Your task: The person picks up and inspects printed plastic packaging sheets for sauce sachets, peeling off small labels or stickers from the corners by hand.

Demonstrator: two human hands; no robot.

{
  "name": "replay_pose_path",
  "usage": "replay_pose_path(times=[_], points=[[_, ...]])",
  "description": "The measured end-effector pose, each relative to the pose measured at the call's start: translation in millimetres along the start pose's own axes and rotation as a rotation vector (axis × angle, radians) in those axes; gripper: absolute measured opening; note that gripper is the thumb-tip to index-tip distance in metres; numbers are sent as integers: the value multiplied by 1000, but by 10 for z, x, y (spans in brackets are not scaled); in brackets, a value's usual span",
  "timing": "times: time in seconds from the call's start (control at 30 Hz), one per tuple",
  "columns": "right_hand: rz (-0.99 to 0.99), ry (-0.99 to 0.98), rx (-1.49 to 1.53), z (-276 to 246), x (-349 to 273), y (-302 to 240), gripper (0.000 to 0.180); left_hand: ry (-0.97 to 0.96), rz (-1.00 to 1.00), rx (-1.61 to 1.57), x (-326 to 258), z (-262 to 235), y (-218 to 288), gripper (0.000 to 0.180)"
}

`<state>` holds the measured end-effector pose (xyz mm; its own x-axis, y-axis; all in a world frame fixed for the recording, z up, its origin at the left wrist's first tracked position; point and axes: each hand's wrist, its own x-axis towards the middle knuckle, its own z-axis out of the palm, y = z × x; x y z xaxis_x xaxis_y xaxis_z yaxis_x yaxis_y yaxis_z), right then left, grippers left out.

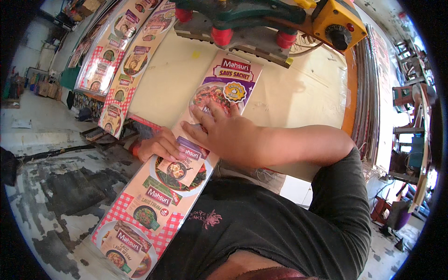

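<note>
The table (298, 100) had a pale, smudged top with an orange edge along its right side, and light and soft shadow fell across it. To the left spread a grey floor (51, 205), worn into dark, flaking patches and crossed by a dark strip (58, 155). Cardboard boxes (49, 89) stood farther back. Cluttered shelving (405, 131) lined the right, near bright daylight, while white tiles (297, 189) showed below the table.

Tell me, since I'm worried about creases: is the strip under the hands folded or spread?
Spread: the printed strip extends from the cream tabletop past its edge, no fold showing; the right hand covers part.
</note>
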<state>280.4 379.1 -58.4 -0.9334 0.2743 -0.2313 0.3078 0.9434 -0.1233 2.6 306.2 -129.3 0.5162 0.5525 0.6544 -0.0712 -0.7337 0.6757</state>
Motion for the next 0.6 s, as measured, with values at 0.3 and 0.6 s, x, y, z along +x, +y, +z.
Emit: replay_pose_path(times=[0.3, 0.6], points=[[-85, 8, 5, -40, 25, 151, 81, 19, -22, 6, -19, 163, -55, 25], [-109, 98, -25, 62, 48, 224, 81, -6, 39, -31, -49, 88, -206, 27]])
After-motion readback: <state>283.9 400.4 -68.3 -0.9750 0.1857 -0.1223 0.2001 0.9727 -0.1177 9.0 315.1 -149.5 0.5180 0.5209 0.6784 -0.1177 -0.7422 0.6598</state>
